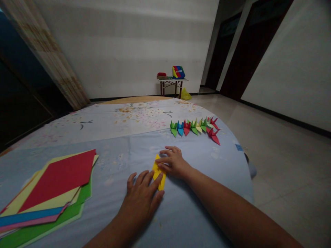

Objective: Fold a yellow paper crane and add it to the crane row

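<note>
A folded yellow paper [158, 172] lies on the light blue cloth of a round table [124, 151]. My left hand [142, 196] rests flat on the cloth with its fingers stretched out, the fingertips pressing the paper's lower part. My right hand [173, 161] lies over the paper's upper end, fingers bent and pressing it down. A row of several folded paper cranes [195, 127] in green, blue, red and yellow stands beyond my right hand.
A fanned stack of coloured paper sheets [49, 193], red on top, lies at the left. A flowered white cloth [121, 119] covers the table's far side. Far off, a small table [172, 82] holds a colourful box by the wall. Tiled floor lies to the right.
</note>
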